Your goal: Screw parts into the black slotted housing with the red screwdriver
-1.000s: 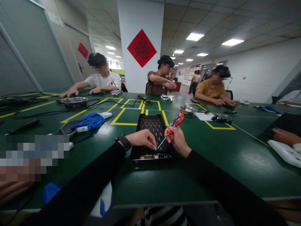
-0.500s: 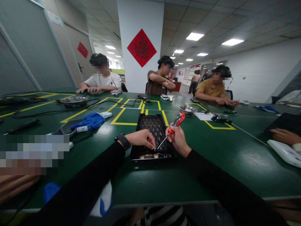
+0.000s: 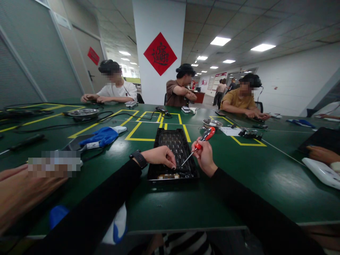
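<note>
A black open plastic casing (image 3: 183, 139) lies in front of me, with rows of small light pegs inside. At its near end is a brownish part (image 3: 168, 176) beside some dark bits. My right hand (image 3: 205, 157) grips a red-and-black screwdriver (image 3: 208, 134), its shaft slanting down to the left with the tip inside the casing. My left hand (image 3: 161, 156), with a black watch (image 3: 138, 159) on the wrist, reaches over the casing's left wall. Its thumb and fingertips are pinched close to the screwdriver tip; whatever they hold is too small to tell.
A blue-and-white glove (image 3: 102, 137) lies to the left, near a dark screwdriver (image 3: 26, 141). Metal bowls (image 3: 212, 123) and black clips (image 3: 249, 134) sit farther off. Another person's arm (image 3: 34, 184) extends in from the left. Several people sit around the green table (image 3: 265, 177).
My right hand and the screwdriver have shifted slightly right, the tip moving away from my left fingertips. My left hand stays put. The neighbour's arm on the left has reached farther in.
</note>
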A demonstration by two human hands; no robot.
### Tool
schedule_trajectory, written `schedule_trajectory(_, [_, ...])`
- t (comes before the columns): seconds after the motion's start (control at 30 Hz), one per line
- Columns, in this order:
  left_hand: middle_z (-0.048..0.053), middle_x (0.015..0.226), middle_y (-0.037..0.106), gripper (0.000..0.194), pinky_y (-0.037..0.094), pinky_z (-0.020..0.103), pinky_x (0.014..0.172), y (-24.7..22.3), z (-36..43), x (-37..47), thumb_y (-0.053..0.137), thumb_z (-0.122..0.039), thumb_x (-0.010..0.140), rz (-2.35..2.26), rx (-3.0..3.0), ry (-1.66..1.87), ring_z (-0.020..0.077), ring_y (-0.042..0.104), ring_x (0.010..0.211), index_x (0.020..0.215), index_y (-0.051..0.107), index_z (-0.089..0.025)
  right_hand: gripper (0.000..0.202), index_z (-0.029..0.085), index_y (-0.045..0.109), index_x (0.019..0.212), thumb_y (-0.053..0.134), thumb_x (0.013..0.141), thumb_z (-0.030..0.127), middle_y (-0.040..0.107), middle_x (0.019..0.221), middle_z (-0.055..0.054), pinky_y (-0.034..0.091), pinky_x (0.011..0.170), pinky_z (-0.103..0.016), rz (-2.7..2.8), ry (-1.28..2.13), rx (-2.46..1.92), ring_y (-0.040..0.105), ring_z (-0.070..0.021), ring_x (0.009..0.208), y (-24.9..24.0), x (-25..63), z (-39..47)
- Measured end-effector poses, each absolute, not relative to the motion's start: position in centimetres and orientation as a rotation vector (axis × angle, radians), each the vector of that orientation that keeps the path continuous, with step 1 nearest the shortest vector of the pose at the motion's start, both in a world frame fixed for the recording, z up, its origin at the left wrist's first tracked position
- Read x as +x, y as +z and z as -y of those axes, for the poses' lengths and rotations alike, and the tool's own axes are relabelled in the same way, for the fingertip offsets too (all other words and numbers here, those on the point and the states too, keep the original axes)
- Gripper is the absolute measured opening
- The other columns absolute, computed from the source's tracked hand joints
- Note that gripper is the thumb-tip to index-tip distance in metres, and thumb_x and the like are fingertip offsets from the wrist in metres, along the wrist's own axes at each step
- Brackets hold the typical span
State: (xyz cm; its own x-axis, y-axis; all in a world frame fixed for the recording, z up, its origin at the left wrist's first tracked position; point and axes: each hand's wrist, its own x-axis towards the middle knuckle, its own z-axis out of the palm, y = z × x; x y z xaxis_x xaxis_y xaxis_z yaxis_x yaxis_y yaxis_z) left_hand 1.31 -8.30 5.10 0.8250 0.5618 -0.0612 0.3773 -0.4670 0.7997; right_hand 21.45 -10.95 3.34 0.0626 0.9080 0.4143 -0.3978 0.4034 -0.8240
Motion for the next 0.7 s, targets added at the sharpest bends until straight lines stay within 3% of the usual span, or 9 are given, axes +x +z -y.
schedule_trajectory(0.33, [0.002, 0.066, 0.064, 0.036, 0.036, 0.019, 0.053, 5.4, 8.4, 1.6, 0.067, -0.039, 0.063, -0.718, 2.188, 0.408, 0.0101, 0.052, 0.058, 0.090, 0.070, -0.016, 0.008, 0.020, 0.037, 0.078, 0.042, 0.078, 0.027, 0.049, 0.055, 0.005, 0.026, 0.037, -0.017, 1.017, 1.045, -0.533, 0.034, -0.0056, 0.037, 3.8, 21.6, 10.9])
schedule_trajectory(0.7, [0.006, 0.075, 0.067, 0.032, 0.042, 0.023, 0.063, 5.3, 8.3, 1.7, 0.068, -0.037, 0.063, -0.718, 2.110, 0.589, 0.0139, 0.058, 0.068, 0.085, 0.070, -0.014, 0.014, 0.020, 0.041, 0.081, 0.046, 0.079, 0.033, 0.051, 0.057, 0.003, 0.030, 0.039, -0.018, 0.966, 1.062, -0.512, 0.036, -0.0057, 0.039, 4.5, 22.6, 10.5])
